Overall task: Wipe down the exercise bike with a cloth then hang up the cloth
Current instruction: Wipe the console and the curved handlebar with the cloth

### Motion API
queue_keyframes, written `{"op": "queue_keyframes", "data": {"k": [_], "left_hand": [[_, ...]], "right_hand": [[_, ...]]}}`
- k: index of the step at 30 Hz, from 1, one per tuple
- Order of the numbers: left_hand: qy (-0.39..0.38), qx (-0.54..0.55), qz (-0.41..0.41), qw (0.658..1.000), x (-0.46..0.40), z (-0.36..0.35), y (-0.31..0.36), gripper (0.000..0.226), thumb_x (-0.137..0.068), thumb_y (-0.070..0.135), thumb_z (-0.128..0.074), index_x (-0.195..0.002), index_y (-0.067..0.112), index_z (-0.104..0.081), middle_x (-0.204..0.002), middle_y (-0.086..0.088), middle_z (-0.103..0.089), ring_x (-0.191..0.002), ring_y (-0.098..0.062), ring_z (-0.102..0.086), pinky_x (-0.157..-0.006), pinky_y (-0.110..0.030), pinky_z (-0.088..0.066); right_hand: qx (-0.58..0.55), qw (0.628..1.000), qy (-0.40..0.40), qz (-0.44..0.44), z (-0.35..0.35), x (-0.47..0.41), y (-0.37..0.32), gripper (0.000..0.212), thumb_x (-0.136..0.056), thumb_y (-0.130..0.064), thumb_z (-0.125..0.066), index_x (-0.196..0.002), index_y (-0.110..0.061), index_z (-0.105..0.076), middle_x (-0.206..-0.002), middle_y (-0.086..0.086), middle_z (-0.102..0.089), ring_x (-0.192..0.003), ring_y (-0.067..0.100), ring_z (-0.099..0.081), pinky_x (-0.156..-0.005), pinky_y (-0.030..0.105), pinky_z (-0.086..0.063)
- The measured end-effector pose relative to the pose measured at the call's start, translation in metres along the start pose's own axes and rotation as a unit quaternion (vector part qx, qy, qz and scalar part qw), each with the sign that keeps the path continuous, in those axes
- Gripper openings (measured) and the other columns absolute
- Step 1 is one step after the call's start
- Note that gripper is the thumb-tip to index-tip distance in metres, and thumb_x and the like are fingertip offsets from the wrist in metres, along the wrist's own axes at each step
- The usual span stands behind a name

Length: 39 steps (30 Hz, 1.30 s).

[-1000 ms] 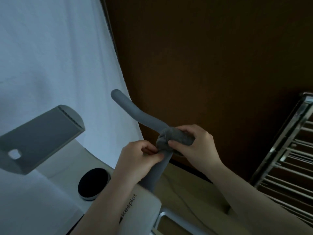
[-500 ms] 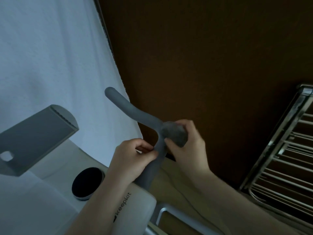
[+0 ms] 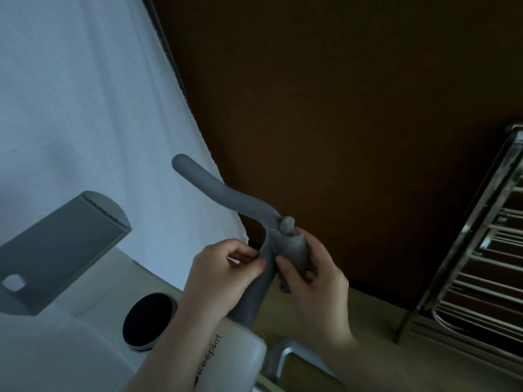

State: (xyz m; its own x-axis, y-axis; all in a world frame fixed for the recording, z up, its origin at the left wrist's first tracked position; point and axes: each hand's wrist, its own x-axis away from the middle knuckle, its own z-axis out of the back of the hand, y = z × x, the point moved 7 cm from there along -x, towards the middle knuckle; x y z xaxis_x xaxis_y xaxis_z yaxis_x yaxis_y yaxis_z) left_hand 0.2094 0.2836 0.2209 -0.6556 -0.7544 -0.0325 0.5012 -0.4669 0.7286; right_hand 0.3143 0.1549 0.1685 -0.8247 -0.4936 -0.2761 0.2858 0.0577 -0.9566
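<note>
Right hand [image 3: 314,281] clamps the bunched grey cloth [image 3: 291,247] against the grey curved handlebar [image 3: 226,190]; left hand [image 3: 223,275] pinches the stem. The cloth looks soft, light, best held bunched.

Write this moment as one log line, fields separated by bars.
phase: wiping | right hand: grips cloth | left hand: holds handlebar | rack: unused
</note>
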Motion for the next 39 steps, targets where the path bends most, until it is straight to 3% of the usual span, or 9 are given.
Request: {"op": "queue_keyframes", "data": {"k": [5, 9, 12, 16, 19, 23, 29, 33, 39], "left_hand": [[0.022, -0.046, -0.047, 0.998, 0.007, -0.001, 0.011, 0.009, -0.08, 0.028, -0.072, -0.086, 0.034, -0.07, -0.08, 0.022, -0.067, -0.078, 0.01, -0.059, -0.065, -0.003, -0.043], [-0.01, -0.081, -0.057, 0.995, 0.005, -0.003, 0.019, 0.017, -0.082, 0.032, -0.069, -0.099, 0.035, -0.068, -0.093, 0.026, -0.065, -0.079, 0.009, -0.061, -0.064, -0.006, -0.047], [-0.038, -0.103, -0.052, 0.993, -0.005, -0.009, 0.027, 0.021, -0.084, 0.036, -0.068, -0.105, 0.037, -0.064, -0.092, 0.029, -0.059, -0.078, 0.008, -0.06, -0.066, -0.01, -0.046], [-0.011, -0.075, -0.033, 0.997, -0.025, -0.014, 0.031, 0.022, -0.084, 0.038, -0.068, -0.106, 0.033, -0.064, -0.093, 0.025, -0.059, -0.079, 0.004, -0.061, -0.066, -0.009, -0.045], [0.012, -0.058, -0.018, 0.998, -0.033, -0.019, 0.029, 0.022, -0.083, 0.037, -0.069, -0.103, 0.031, -0.064, -0.093, 0.024, -0.06, -0.077, 0.005, -0.061, -0.064, -0.008, -0.044], [0.048, -0.063, -0.034, 0.996, -0.037, -0.023, 0.029, 0.035, -0.079, 0.038, -0.074, -0.11, 0.032, -0.06, -0.102, 0.022, -0.059, -0.085, 0.0, -0.061, -0.065, -0.006, -0.043], [0.099, -0.1, -0.088, 0.986, -0.044, -0.018, 0.02, 0.055, -0.075, 0.049, -0.072, -0.124, 0.029, -0.058, -0.122, 0.02, -0.052, -0.11, 0.006, -0.048, -0.083, -0.005, -0.041], [0.114, -0.129, -0.082, 0.982, -0.049, -0.014, 0.013, 0.059, -0.081, 0.051, -0.066, -0.133, 0.028, -0.053, -0.138, 0.016, -0.048, -0.122, 0.003, -0.043, -0.094, -0.01, -0.036], [0.082, -0.096, -0.052, 0.991, -0.052, -0.02, 0.003, 0.075, -0.073, 0.071, -0.047, -0.139, 0.036, -0.038, -0.147, 0.022, -0.033, -0.126, 0.009, -0.032, -0.087, 0.006, -0.025]], "right_hand": [[-0.007, 0.998, 0.021, -0.053, -0.003, -0.037, 0.005, 0.05, -0.087, -0.029, -0.068, -0.134, -0.023, -0.054, -0.116, -0.01, -0.066, -0.109, 0.004, -0.062, -0.087, 0.035, -0.057], [-0.012, 0.999, -0.029, -0.029, 0.001, -0.016, -0.003, 0.04, -0.088, -0.024, -0.068, -0.127, -0.024, -0.059, -0.104, -0.013, -0.07, -0.098, 0.001, -0.066, -0.079, 0.032, -0.059], [0.001, 0.998, -0.041, -0.056, -0.001, -0.049, 0.008, 0.039, -0.09, -0.025, -0.065, -0.128, -0.023, -0.059, -0.107, -0.012, -0.069, -0.101, 0.001, -0.064, -0.085, 0.03, -0.057], [0.025, 0.992, -0.09, -0.087, -0.011, -0.075, 0.016, 0.041, -0.092, -0.032, -0.06, -0.131, -0.022, -0.054, -0.109, -0.007, -0.068, -0.099, 0.009, -0.065, -0.081, 0.03, -0.057], [-0.045, 0.986, -0.119, -0.105, -0.01, -0.073, 0.019, 0.033, -0.093, -0.027, -0.061, -0.125, -0.021, -0.057, -0.1, -0.007, -0.069, -0.087, 0.005, -0.067, -0.072, 0.028, -0.058], [-0.066, 0.974, -0.166, -0.137, -0.029, -0.111, 0.02, 0.029, -0.094, -0.02, -0.059, -0.123, -0.017, -0.061, -0.105, -0.005, -0.069, -0.098, 0.01, -0.066, -0.088, 0.037, -0.056], [-0.104, 0.966, -0.202, -0.121, -0.024, -0.1, 0.02, 0.034, -0.093, -0.021, -0.061, -0.127, -0.025, -0.058, -0.1, -0.003, -0.072, -0.09, 0.016, -0.07, -0.081, 0.047, -0.058], [-0.016, 0.968, -0.242, -0.07, -0.05, -0.129, 0.009, 0.051, -0.093, -0.027, -0.061, -0.14, -0.025, -0.043, -0.118, -0.015, -0.06, -0.107, 0.005, -0.06, -0.091, 0.03, -0.054], [-0.042, 0.964, -0.253, -0.067, -0.049, -0.134, 0.014, 0.034, -0.09, -0.026, -0.064, -0.122, -0.021, -0.051, -0.107, -0.01, -0.064, -0.09, -0.002, -0.065, -0.067, 0.015, -0.054]]}}
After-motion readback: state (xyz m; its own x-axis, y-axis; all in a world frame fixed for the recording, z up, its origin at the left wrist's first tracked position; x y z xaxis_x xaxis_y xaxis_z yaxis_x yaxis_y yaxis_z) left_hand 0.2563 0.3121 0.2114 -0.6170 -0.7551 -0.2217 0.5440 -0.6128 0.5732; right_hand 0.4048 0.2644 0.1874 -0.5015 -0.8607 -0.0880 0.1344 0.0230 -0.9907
